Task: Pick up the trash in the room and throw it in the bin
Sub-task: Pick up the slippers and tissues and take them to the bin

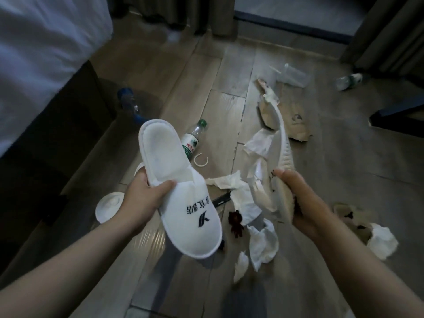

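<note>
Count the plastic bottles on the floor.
3. A green-capped bottle lies mid-floor behind the logo slipper; a second bottle lies far right near the curtain; a blurry blue bottle sits by the bed base. More may be hidden.

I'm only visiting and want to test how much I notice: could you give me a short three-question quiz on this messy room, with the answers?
1. True or false: the left hand holds a white slipper with a dark printed logo.
2. Multiple choice: the bottle with the green cap is A) lying on the floor, B) standing upright on a table, C) inside a bin.
3. Fill the blank: the right hand grips a second ____, seen edge-on.
Key: 1 true; 2 A; 3 slipper.
</note>
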The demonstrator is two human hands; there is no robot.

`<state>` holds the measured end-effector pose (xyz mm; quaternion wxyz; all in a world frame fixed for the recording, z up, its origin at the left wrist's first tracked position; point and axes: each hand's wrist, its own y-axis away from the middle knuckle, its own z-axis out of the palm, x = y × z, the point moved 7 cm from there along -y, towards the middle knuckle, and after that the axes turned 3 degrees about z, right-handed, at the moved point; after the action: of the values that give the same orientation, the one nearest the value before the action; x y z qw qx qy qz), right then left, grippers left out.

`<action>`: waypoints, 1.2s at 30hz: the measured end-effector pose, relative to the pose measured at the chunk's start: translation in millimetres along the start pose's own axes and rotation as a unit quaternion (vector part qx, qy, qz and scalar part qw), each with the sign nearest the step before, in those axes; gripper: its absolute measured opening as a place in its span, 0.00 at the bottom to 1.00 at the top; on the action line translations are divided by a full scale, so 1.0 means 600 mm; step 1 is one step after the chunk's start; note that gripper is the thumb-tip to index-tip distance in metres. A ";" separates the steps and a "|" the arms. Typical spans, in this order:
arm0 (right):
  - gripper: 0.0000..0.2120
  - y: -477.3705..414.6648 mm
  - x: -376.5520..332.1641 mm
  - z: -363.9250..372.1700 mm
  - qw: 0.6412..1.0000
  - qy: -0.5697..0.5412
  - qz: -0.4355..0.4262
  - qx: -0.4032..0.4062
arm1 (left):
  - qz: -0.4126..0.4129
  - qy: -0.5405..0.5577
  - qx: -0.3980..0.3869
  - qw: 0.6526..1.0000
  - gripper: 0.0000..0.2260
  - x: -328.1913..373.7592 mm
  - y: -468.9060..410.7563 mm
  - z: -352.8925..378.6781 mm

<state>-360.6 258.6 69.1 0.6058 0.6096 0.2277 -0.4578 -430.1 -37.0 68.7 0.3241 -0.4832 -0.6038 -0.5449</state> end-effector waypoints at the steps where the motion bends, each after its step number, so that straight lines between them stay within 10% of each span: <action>1: 0.28 0.017 -0.009 0.007 1.000 -0.027 0.006 -0.011 | -0.005 -0.001 -0.001 1.000 0.17 0.009 0.007 0.005; 13: 0.22 0.356 -0.278 0.077 0.977 -0.160 0.137 -0.026 | -0.126 -0.007 -0.001 0.992 0.19 0.350 0.248 -0.020; 28: 0.24 0.866 -0.920 0.128 0.986 -0.161 -0.028 0.016 | 0.091 -0.102 -0.077 0.988 0.08 1.107 0.557 -0.053; 36: 0.34 1.066 -0.976 0.178 0.952 -0.229 -0.125 0.160 | 0.179 -0.045 -0.184 0.966 0.06 1.258 0.650 -0.070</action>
<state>-137.9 215.9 913.0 0.4740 0.5436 0.0812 -0.6879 -314.5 72.2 904.4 0.2943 -0.6585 -0.4109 -0.5577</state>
